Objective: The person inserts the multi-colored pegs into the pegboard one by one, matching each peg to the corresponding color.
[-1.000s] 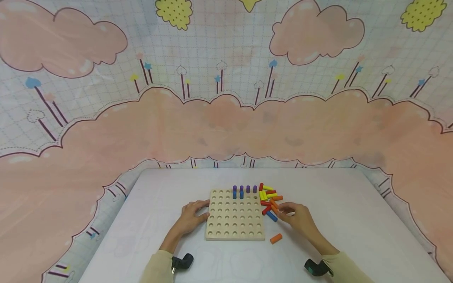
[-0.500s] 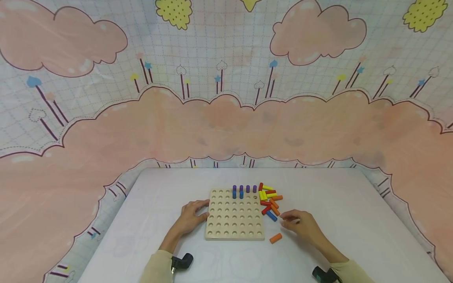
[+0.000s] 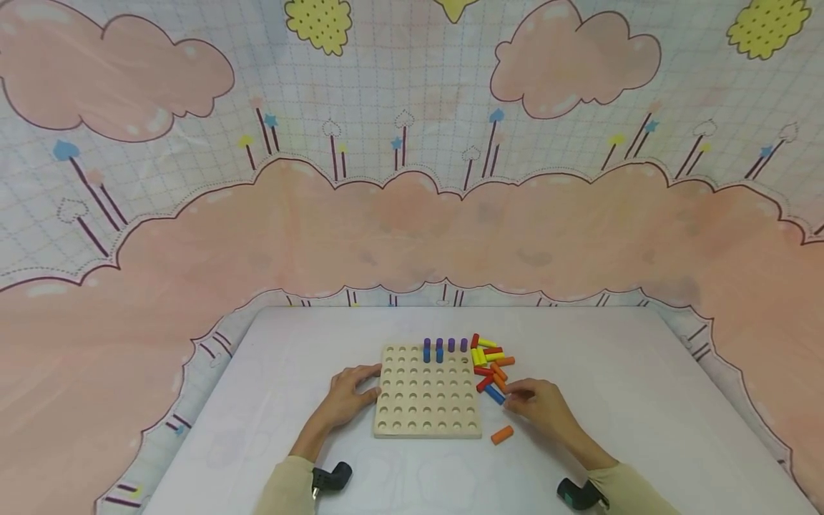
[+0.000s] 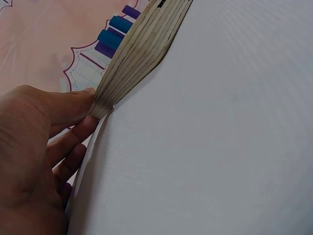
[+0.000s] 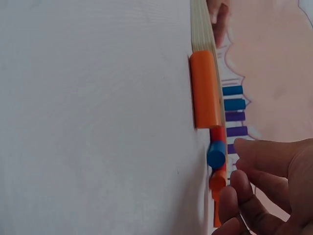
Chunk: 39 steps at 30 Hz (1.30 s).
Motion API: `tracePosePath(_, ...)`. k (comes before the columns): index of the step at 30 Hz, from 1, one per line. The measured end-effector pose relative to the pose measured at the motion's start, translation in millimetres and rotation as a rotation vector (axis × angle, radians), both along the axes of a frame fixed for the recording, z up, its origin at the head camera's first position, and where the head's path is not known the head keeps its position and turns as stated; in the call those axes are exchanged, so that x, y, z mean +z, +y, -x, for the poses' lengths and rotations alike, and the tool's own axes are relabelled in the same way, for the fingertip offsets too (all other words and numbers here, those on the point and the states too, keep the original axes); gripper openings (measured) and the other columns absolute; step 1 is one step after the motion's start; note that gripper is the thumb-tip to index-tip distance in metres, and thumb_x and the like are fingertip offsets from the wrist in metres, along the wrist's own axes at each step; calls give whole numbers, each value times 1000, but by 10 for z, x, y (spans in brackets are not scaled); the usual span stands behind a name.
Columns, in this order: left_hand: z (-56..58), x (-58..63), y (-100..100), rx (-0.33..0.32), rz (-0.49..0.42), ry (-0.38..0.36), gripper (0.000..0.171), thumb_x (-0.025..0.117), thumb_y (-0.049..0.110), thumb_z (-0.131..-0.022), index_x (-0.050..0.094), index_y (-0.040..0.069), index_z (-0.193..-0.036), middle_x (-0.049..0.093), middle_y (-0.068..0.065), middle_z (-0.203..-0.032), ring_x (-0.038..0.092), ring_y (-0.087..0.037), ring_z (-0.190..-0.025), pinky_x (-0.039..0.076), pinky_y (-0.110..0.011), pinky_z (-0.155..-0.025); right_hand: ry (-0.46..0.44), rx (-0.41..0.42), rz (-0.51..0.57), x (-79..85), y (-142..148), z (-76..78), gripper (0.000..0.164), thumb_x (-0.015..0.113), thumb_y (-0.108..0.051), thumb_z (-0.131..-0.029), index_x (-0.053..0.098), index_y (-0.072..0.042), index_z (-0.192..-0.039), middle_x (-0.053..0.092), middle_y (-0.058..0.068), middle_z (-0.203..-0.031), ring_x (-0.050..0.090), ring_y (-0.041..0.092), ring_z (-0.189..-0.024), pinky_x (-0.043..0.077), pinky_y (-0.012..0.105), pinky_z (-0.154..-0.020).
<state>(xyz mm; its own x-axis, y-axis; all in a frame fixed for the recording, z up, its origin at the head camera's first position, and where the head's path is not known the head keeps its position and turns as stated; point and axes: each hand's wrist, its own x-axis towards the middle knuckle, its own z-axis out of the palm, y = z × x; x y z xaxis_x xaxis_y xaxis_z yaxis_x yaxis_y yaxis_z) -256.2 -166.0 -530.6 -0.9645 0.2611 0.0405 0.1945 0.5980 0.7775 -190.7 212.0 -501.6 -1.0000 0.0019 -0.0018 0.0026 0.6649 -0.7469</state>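
Note:
A wooden pegboard [image 3: 428, 400] lies on the table, rows of round holes in its top. Several purple pegs [image 3: 451, 345] stand upright along its far row, with two blue pegs [image 3: 427, 355] just in front of them. My left hand [image 3: 345, 395] rests against the board's left edge, thumb and fingertips touching its side. To the right of the board, my right hand [image 3: 541, 406] is beside a loose blue peg [image 3: 494, 394], fingers slightly bent and parted. In the right wrist view, a gap shows between its fingertips and the blue peg [image 5: 216, 155]; nothing is held.
Loose red, yellow and orange pegs lie in a heap along the board's right side, among them a yellow peg [image 3: 487, 343] and a red peg [image 3: 483, 370]. A single orange peg [image 3: 502, 435] lies nearer the front. A patterned cloth [image 3: 412, 236] hangs behind the table.
My right hand drew back a little from the peg heap, then came in again toward the blue peg. The left hand and the board have stayed in place.

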Motion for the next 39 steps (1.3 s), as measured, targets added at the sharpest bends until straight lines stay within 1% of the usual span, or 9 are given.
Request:
tracePosePath(9, 8, -11, -16, -19, 3, 18, 46, 69, 18, -91, 59, 15, -136, 62, -2, -135, 44, -28, -134, 12, -49, -117, -21, -37, -64, -60, -99, 72, 20, 80, -12, -80, 76, -9, -100, 71, -1, -88, 58, 11, -77, 50, 19, -67)
tracePosePath(14, 16, -6, 5, -11, -1, 23, 46, 69, 18, -91, 59, 14, -135, 62, -3, -135, 45, -28, -133, 13, -50, -118, -31, -46, -94, -61, -97, 137, 19, 82, -13, -79, 77, -8, -97, 70, -1, -84, 56, 12, -75, 48, 21, -65)
tracePosePath(19, 25, -10, 27, 1, -5, 15, 45, 69, 18, -91, 59, 15, -135, 62, -2, -135, 44, -28, -133, 12, -51, -118, -56, -59, -92, -64, -87, 188, 18, 81, -13, -80, 77, -8, -96, 68, -1, -82, 55, 13, -75, 47, 23, -65)
tracePosePath(25, 37, -21, 48, 8, -4, 17, 45, 68, 18, -91, 59, 15, -135, 63, -2, -134, 44, -28, -133, 12, -52, -117, -81, -56, -102, -61, -58, 202, 20, 77, -13, -83, 76, -6, -102, 67, 0, -85, 55, 15, -78, 50, 27, -69)
tracePosePath(30, 36, -11, 49, 10, 5, 7, 45, 68, 20, -91, 59, 15, -135, 62, -2, -135, 44, -28, -134, 12, -51, -119, -92, -59, -98, -35, -35, 171, 18, 75, -13, -84, 75, -7, -101, 70, 1, -89, 58, 15, -80, 55, 32, -73)
tracePosePath(33, 31, -1, 47, 7, 12, 6, 45, 68, 20, -91, 59, 15, -135, 62, -3, -135, 43, -29, -135, 12, -52, -119, -92, -64, -93, -11, -15, 152, 15, 75, -12, -84, 75, -8, -99, 71, 1, -90, 60, 15, -81, 56, 32, -74)
tracePosePath(35, 34, 1, 46, 3, 15, 10, 45, 68, 20, -91, 59, 15, -135, 62, -3, -135, 43, -30, -135, 13, -52, -119, -89, -66, -71, 10, -1, 143, 14, 74, -10, -84, 75, -9, -98, 72, 1, -91, 61, 15, -82, 56, 30, -71)
tracePosePath(39, 41, 1, 46, -1, 14, 13, 45, 68, 21, -92, 59, 15, -135, 62, -4, -135, 43, -31, -135, 13, -53, -118, -80, -75, 32, 38, 30, 144, 16, 70, -7, -85, 72, -6, -101, 72, 7, -98, 63, 15, -79, 57, 28, -62)
